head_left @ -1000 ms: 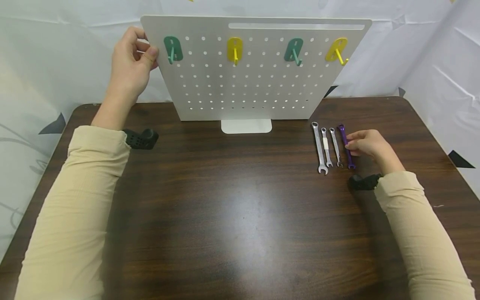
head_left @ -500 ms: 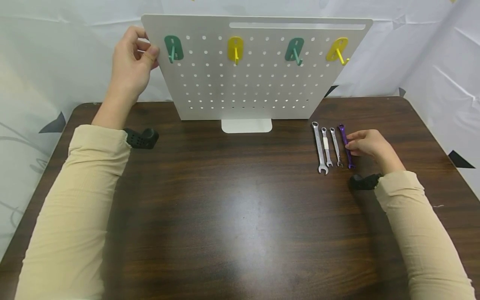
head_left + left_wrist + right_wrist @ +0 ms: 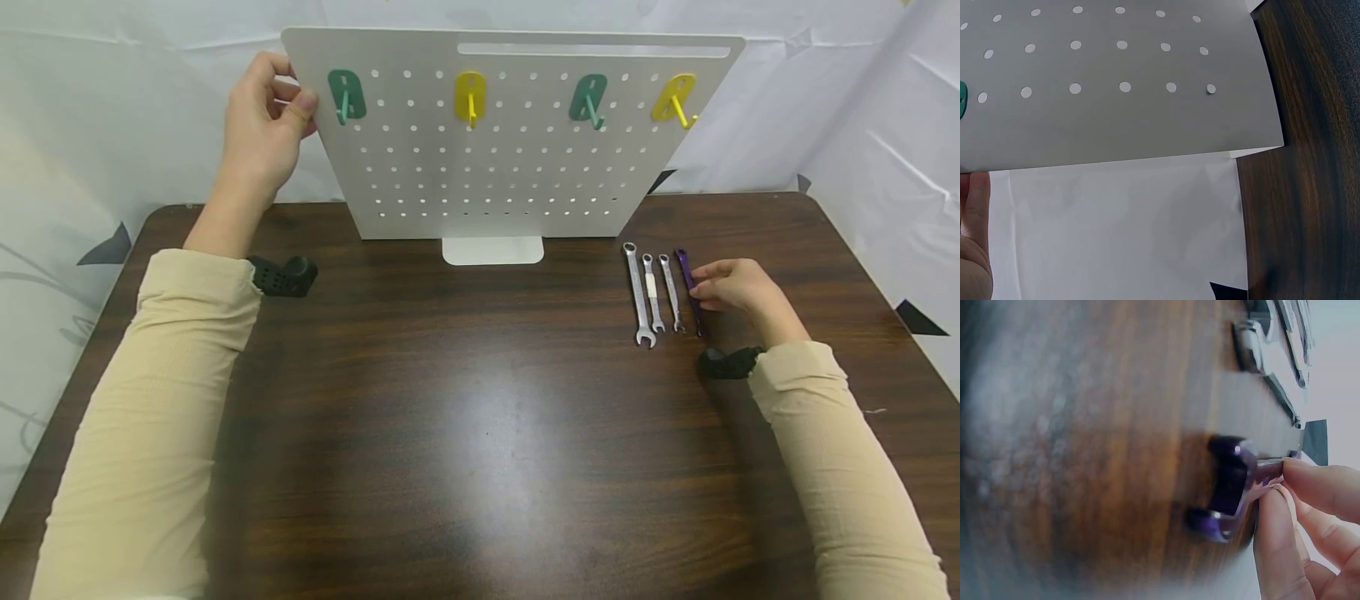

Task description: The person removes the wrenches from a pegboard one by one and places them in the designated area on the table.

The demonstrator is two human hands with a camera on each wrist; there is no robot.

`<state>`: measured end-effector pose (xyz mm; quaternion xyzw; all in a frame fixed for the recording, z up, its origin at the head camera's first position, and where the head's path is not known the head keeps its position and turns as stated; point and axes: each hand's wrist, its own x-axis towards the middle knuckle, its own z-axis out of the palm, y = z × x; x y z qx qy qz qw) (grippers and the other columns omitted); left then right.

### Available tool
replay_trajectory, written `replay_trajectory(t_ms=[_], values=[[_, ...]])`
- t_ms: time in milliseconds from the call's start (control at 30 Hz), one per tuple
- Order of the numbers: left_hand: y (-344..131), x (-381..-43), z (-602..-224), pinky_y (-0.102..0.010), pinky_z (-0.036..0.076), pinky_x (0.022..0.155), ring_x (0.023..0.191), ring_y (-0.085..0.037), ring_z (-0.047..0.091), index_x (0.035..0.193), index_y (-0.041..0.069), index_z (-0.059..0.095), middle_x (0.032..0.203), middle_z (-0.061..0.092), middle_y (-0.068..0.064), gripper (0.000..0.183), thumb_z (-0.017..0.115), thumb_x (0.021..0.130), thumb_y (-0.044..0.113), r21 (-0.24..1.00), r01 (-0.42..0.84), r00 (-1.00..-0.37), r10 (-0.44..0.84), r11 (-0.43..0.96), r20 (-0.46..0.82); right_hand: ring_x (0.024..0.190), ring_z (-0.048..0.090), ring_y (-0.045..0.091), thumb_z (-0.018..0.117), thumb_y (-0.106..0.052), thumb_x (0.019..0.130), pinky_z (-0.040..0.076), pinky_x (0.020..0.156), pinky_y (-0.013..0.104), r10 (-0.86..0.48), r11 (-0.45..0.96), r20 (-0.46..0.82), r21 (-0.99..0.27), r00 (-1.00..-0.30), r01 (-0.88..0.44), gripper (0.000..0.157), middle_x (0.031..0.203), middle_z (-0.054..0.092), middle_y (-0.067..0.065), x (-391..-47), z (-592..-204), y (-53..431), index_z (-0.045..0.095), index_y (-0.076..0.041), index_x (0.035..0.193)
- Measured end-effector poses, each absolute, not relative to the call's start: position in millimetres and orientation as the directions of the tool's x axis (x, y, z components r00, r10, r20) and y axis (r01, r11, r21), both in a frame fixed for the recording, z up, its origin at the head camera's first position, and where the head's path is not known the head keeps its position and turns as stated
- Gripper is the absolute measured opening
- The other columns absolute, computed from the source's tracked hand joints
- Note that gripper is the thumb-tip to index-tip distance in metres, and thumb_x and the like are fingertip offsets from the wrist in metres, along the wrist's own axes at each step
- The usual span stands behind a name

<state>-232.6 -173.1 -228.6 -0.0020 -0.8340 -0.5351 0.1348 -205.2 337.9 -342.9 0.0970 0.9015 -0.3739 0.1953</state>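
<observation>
My left hand (image 3: 261,133) grips the upper left edge of a light grey pegboard (image 3: 408,50), thumb on its front face. At the right of the table my right hand (image 3: 738,292) pinches the shaft of a purple combination wrench (image 3: 683,263) between thumb and fingers. In the right wrist view the open end of the purple wrench (image 3: 1235,487) lies close over the wood, turned partly on its edge. Left of it lie a large silver wrench (image 3: 637,292), a silver wrench with a white label (image 3: 651,287) and a slim silver wrench (image 3: 671,292), roughly side by side.
Along the board's upper part sit two green hooks (image 3: 588,96) and two yellow hooks (image 3: 470,96). A white foot plate (image 3: 492,251) juts from the board onto the dark wooden table (image 3: 420,400). White sheeting (image 3: 847,100) hangs behind.
The purple wrench has rolled from lying flat toward its edge in my right fingers. My left hand stays on the board; the silver wrenches lie as before.
</observation>
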Motion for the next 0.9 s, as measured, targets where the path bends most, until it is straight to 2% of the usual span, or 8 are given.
replay_trajectory(t_ms=[233,333,467,600,667,800,867,900], values=[[-172.8,-232.3,-231.5,-0.026,0.050,0.105,0.086,0.001,0.052,0.115,0.022,0.053,0.090,0.046,0.014,0.018,0.050,0.097,0.020,0.895,0.158,-0.962,-0.137,0.417,0.234,0.065,0.055,-0.009,0.053,-0.007,0.095,0.058,0.067,0.011,0.030,0.699,-0.432,-0.635,-0.901,0.328,0.050,0.130,0.042,0.036,-203.4,-345.8,339.1,0.035,0.017,0.135],[-173.0,-232.2,-232.5,-0.026,0.051,0.105,0.086,0.001,0.053,0.114,0.022,0.053,0.090,0.047,0.014,0.017,0.051,0.097,0.020,0.900,0.164,-0.962,-0.138,0.403,0.237,0.066,0.055,-0.009,0.051,-0.009,0.096,0.058,0.067,0.011,0.034,0.695,-0.425,-0.640,-0.904,0.327,0.049,0.128,0.045,0.035,-203.0,-345.8,339.3,0.035,0.018,0.135],[-172.9,-231.6,-233.8,-0.024,0.052,0.102,0.085,0.001,0.053,0.115,0.020,0.053,0.089,0.048,0.014,0.019,0.051,0.097,0.021,0.892,0.170,-0.957,-0.145,0.418,0.251,0.067,0.055,-0.007,0.049,-0.011,0.098,0.058,0.067,0.011,0.046,0.679,-0.408,-0.657,-0.912,0.328,0.047,0.103,0.061,0.016,-201.5,-343.5,339.0,0.036,0.018,0.134],[-170.6,-230.7,-235.6,-0.020,0.055,0.095,0.082,0.001,0.053,0.117,0.017,0.054,0.089,0.048,0.015,0.021,0.052,0.096,0.021,0.872,0.185,-0.942,-0.172,0.452,0.289,0.067,0.056,-0.007,0.047,-0.010,0.098,0.057,0.067,0.009,0.073,0.633,-0.372,-0.700,-0.926,0.331,0.047,0.088,0.058,-0.006,-198.9,-339.5,337.8,0.036,0.018,0.134],[-168.8,-229.9,-236.6,-0.019,0.055,0.093,0.083,0.001,0.053,0.118,0.015,0.055,0.090,0.049,0.016,0.022,0.053,0.097,0.020,0.861,0.195,-0.931,-0.187,0.469,0.312,0.067,0.055,-0.009,0.044,-0.010,0.098,0.056,0.067,0.008,0.092,0.624,-0.334,-0.715,-0.938,0.316,0.046,0.092,0.058,-0.002,-197.6,-337.3,335.5,0.036,0.017,0.134],[-165.6,-227.1,-239.5,-0.021,0.052,0.093,0.096,-0.002,0.054,0.124,0.015,0.055,0.106,0.057,0.007,0.026,0.051,0.099,0.019,0.830,0.209,-0.910,-0.208,0.517,0.359,0.070,0.052,-0.014,0.037,-0.019,0.101,0.052,0.066,0.003,0.136,0.643,-0.256,-0.712,-0.957,0.282,0.049,0.123,0.052,0.027,-195.4,-330.1,329.9,0.035,0.012,0.140],[-165.4,-225.2,-241.6,-0.022,0.050,0.096,0.105,-0.007,0.054,0.129,0.017,0.052,0.118,0.058,0.000,0.029,0.048,0.100,0.019,0.820,0.208,-0.905,-0.214,0.533,0.368,0.082,0.061,-0.001,0.033,-0.029,0.102,0.051,0.066,0.005,0.157,0.671,-0.222,-0.691,-0.962,0.269,0.055,0.138,0.043,0.031,-194.5,-325.4,327.3,0.030,0.006,0.145],[-165.7,-224.0,-242.7,-0.023,0.049,0.098,0.109,-0.009,0.054,0.131,0.017,0.051,0.123,0.058,-0.004,0.031,0.046,0.100,0.019,0.821,0.203,-0.904,-0.221,0.534,0.367,0.094,0.063,0.008,0.031,-0.033,0.102,0.054,0.075,0.011,0.164,0.676,-0.206,-0.689,-0.965,0.262,0.058,0.144,0.037,0.031,-194.1,-322.9,326.2,0.026,0.003,0.147]])
